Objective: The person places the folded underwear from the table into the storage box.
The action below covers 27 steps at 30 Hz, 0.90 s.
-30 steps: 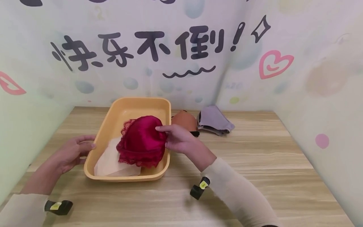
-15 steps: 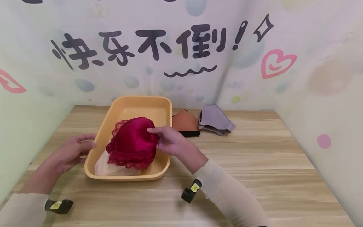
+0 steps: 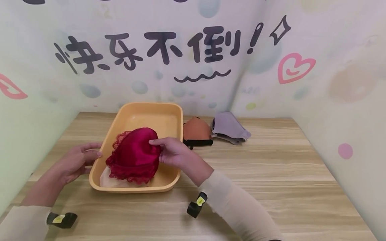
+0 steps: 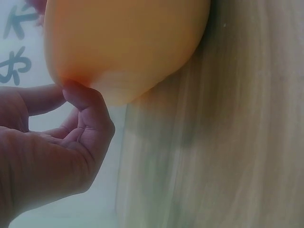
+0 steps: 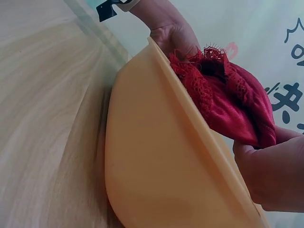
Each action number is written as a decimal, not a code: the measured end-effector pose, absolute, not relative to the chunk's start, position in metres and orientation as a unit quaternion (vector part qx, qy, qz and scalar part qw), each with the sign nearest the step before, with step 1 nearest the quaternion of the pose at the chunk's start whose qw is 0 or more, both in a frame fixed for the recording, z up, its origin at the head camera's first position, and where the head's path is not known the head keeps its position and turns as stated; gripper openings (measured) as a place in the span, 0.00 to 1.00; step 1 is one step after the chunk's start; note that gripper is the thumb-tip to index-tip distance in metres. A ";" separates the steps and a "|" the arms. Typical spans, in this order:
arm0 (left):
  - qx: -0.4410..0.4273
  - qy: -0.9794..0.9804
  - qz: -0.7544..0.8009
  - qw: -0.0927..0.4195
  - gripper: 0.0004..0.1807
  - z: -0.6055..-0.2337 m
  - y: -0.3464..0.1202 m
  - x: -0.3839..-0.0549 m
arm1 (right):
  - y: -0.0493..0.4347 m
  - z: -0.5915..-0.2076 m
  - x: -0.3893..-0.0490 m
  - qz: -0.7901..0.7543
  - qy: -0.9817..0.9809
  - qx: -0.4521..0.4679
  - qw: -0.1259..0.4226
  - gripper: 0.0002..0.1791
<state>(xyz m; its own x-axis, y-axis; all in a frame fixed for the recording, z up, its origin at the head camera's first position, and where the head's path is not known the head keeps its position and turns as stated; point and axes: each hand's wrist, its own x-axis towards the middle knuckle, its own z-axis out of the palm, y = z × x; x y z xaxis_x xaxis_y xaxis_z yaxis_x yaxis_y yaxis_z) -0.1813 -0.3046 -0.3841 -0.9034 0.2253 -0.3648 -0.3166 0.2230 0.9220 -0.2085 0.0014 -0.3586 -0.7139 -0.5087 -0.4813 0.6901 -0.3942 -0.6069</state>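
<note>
In the head view my right hand (image 3: 175, 152) pinches a folded dark red satin bra (image 3: 137, 147) by the right side of its cup, thumb on top. Lace trims the bra's left and lower edges, and it is held over the front of a yellow plastic bin (image 3: 178, 125). The right wrist view shows the red bra (image 5: 237, 109) above the bin's rim, gripped at one end. My left hand (image 3: 73, 162) holds the left rim of the bin; up close in the left wrist view, the left hand (image 4: 61, 137) pinches that edge between thumb and fingers.
A pale beige folded garment (image 3: 113, 180) lies in the front of the bin, partly hidden under the red bra. Right of the bin stand an orange bra (image 3: 196, 130) with black trim and a folded grey-purple garment (image 3: 230, 126). The patterned wall sheet (image 3: 144, 83) rises directly behind.
My right hand has moved left and slightly toward me with the red bra, which covers more of the beige garment now. The left hand and the bin have stayed in place.
</note>
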 end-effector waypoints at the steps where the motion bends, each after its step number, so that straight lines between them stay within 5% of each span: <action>1: -0.030 0.750 0.623 0.218 0.28 -0.384 -0.305 -0.181 | 0.000 -0.359 -0.208 -0.828 0.416 0.111 0.361 0.05; 13: -0.022 0.756 0.616 0.220 0.33 -0.386 -0.303 -0.181 | -0.012 -0.364 -0.206 -0.809 0.454 0.106 0.359 0.07; 22: -0.021 0.754 0.619 0.219 0.30 -0.386 -0.302 -0.181 | -0.016 -0.368 -0.202 -0.801 0.465 0.113 0.359 0.06; 27: -0.024 0.748 0.626 0.219 0.20 -0.387 -0.304 -0.181 | -0.017 -0.367 -0.202 -0.792 0.479 0.108 0.361 0.07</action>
<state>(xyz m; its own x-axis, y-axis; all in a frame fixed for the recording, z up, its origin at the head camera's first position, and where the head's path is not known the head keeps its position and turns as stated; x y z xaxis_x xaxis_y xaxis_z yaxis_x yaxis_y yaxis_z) -0.1812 -0.3043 -0.3866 -0.9032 0.2382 -0.3571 -0.3095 0.2152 0.9262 -0.2019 -0.0167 -0.3668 -0.7154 -0.4690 -0.5179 0.6764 -0.2791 -0.6816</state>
